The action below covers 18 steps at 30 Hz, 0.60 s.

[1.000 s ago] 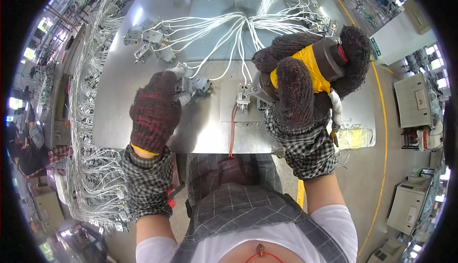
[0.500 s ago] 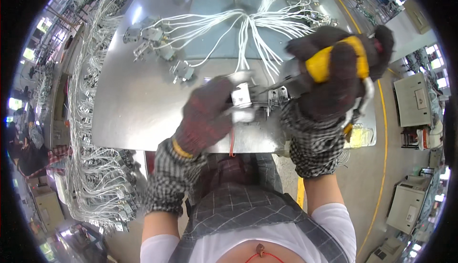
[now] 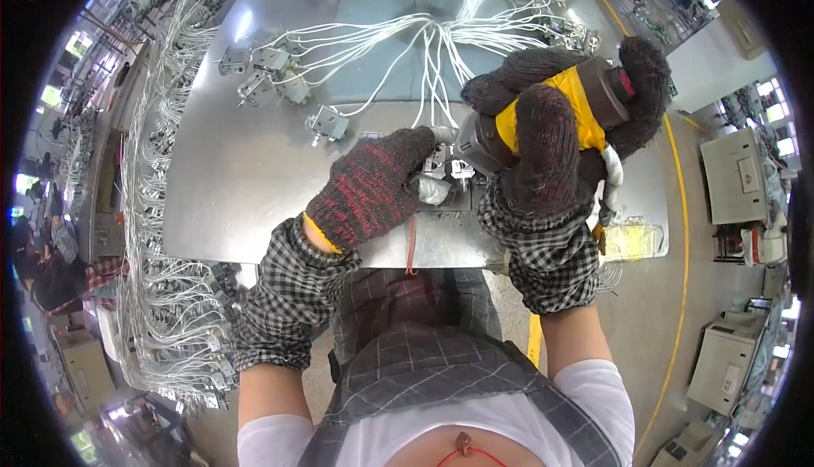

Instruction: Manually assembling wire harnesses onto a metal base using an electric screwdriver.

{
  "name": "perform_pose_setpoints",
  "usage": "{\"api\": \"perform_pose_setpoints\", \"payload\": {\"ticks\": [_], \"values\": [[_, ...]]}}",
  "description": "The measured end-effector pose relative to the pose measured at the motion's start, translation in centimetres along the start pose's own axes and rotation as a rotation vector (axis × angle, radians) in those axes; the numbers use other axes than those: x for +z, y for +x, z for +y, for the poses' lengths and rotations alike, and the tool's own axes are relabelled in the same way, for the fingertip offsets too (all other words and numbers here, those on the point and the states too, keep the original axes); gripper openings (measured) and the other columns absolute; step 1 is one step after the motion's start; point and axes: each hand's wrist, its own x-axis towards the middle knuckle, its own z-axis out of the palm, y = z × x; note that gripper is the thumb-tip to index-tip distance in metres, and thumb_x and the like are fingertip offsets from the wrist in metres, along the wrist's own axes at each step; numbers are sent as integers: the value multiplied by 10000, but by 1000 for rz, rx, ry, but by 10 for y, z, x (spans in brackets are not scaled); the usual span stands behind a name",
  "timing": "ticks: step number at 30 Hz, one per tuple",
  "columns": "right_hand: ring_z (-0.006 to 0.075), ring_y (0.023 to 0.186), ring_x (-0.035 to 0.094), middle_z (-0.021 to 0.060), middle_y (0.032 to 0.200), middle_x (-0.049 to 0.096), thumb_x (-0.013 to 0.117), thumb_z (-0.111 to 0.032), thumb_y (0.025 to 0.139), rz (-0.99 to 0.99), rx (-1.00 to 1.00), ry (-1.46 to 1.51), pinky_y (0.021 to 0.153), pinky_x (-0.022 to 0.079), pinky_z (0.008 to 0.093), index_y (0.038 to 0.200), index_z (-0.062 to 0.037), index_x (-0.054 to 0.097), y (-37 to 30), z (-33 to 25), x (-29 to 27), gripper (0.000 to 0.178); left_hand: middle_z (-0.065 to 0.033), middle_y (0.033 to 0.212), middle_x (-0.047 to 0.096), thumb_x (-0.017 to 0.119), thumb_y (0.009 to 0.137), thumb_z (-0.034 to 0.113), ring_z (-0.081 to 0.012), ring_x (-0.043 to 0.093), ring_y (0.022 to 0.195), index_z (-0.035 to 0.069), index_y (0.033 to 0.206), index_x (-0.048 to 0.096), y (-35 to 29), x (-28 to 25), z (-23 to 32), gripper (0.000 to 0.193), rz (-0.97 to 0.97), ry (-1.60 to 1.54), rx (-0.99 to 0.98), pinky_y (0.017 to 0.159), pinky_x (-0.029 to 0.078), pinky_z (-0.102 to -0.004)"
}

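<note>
In a dark knitted glove, my right hand (image 3: 551, 128) is wrapped round a power screwdriver (image 3: 585, 107) with yellow tape on its grey body. The tool's front end points left and down, over a small dark fixture (image 3: 449, 200) near the table's front edge. My left hand (image 3: 373, 183), in a dark red-flecked glove with pale wrapped fingertips, pinches a small metal terminal block (image 3: 435, 160) on that fixture. Another small metal piece (image 3: 462, 170) sits beside it, under the screwdriver. The tool's tip is hidden. White wires (image 3: 437, 77) fan out just beyond my hands.
Several metal terminal blocks on wire ends lie on the metal table (image 3: 229, 204) at the far left, one single block (image 3: 328, 124) nearer. Bundles of wired parts (image 3: 182, 323) hang along the left side. A yellowish clear box (image 3: 632, 241) rests at the table's right front corner.
The screwdriver and my right hand have shifted left, over the fixture. My left hand has set the metal block down from a slightly raised, tilted position onto the fixture.
</note>
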Motion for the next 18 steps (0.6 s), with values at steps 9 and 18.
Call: {"api": "perform_pose_setpoints", "payload": {"ticks": [9,18], "values": [[262,827,738,186,1024,714,791,-187,960,109,-38,-30,687,653,435,1589,-194,250,-6,11,2,830,-174,1408,641,867,797,372,-388,589,1294,114,1560,496,-9,-30,-33,887,139,347,189,1099,472,-500],[233,876,731,137,1076,694,772,-222,981,2,-36,-314,778,662,432,1608,-215,204,-16,-3,-4,846,-113,1274,675,852,836,198,-305,662,1174,98,1478,563,0,-35,-57,711,-65,336,-3,1014,541,-454]]}}
